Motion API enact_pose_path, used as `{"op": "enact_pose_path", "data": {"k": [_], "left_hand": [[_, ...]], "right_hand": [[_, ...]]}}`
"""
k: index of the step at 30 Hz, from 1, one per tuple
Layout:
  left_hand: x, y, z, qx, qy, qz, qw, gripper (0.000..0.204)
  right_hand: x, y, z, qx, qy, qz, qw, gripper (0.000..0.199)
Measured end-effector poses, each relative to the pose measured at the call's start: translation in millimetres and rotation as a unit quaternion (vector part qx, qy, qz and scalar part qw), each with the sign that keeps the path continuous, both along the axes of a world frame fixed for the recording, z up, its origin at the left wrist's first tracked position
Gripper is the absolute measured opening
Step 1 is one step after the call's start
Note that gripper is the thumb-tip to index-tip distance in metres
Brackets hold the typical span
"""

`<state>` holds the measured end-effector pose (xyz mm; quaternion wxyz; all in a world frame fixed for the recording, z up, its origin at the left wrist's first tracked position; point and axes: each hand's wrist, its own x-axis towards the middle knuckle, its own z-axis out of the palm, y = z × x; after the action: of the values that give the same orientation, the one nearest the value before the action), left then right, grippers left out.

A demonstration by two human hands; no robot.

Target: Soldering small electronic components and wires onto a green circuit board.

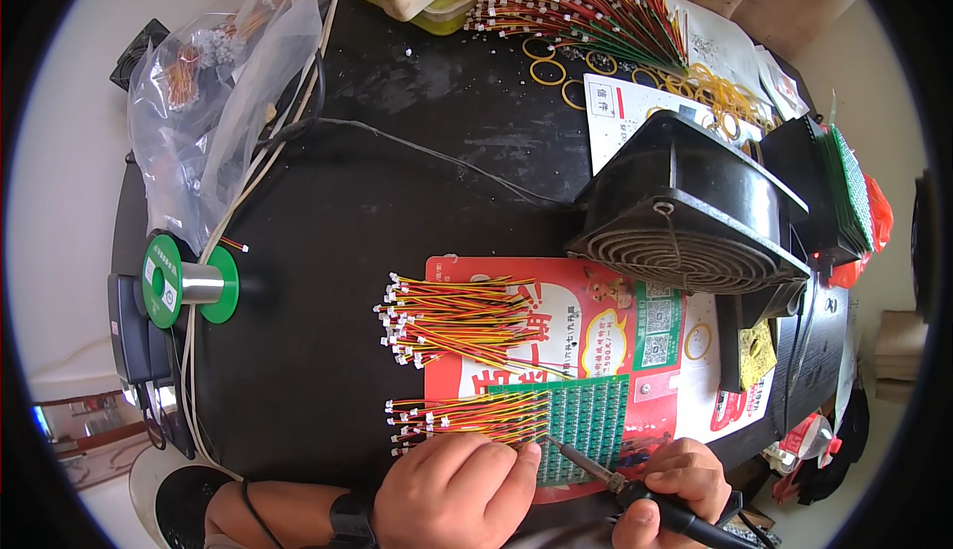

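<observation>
My left hand sits at the near edge of the surface, palm down, fingers pressed together and bearing on the wire ends of the near bundle of red-yellow-black leads. That bundle lies just beyond the hand, its white plugs pointing left and its right ends over the green circuit board panel.

My right hand is at the near edge too, to the right, fingers curled tight around the black handle of a soldering iron. The iron slants up-left; its tip meets the green panel's near-left part, right by my left fingertips.

The panel rests on a red printed sheet. A second, bigger bundle of the same leads lies farther back on that sheet, apart from the near bundle.

To the right of the sheet stands a black fan, grille tilted toward me. A yellow sponge is just below it.

At the left edge there's a green solder spool on its side. A clear plastic bag with small parts takes the far-left corner. At the far edge is a big fan-shaped pile of leads, with yellow rubber bands scattered near it toward the right.
</observation>
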<state>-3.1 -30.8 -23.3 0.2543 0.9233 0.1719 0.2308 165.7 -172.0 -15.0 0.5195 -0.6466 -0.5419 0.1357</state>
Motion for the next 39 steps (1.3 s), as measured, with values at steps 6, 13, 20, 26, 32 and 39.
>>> {"op": "enact_pose_path", "data": {"k": [6,13,20,26,32,39], "left_hand": [[0.2,0.3,1.4,-0.004,0.008,-0.012,1.000,0.014],[0.6,1.6,2.0,-0.012,0.012,-0.007,1.000,0.013],[3.2,0.2,3.0,-0.025,0.006,0.012,1.000,0.012],[0.5,2.9,-0.1,-0.021,0.001,0.003,1.000,0.012],[1.2,1.7,-1.2,-0.022,-0.004,0.004,1.000,0.014],[0.6,1.2,0.1,-0.019,0.005,0.004,1.000,0.015]], "right_hand": [[-2.9,1.2,0.8,0.012,0.008,-0.018,1.000,0.025],[-2.0,-0.1,-1.0,0.030,0.035,-0.027,0.999,0.023],[-0.6,-0.3,0.3,0.029,0.030,-0.023,0.999,0.024],[-0.9,3.0,0.2,0.023,0.024,-0.012,0.999,0.025],[-1.5,2.2,0.3,0.016,0.024,-0.018,0.999,0.024],[2.1,1.4,0.2,0.010,0.012,0.000,1.000,0.024]]}}
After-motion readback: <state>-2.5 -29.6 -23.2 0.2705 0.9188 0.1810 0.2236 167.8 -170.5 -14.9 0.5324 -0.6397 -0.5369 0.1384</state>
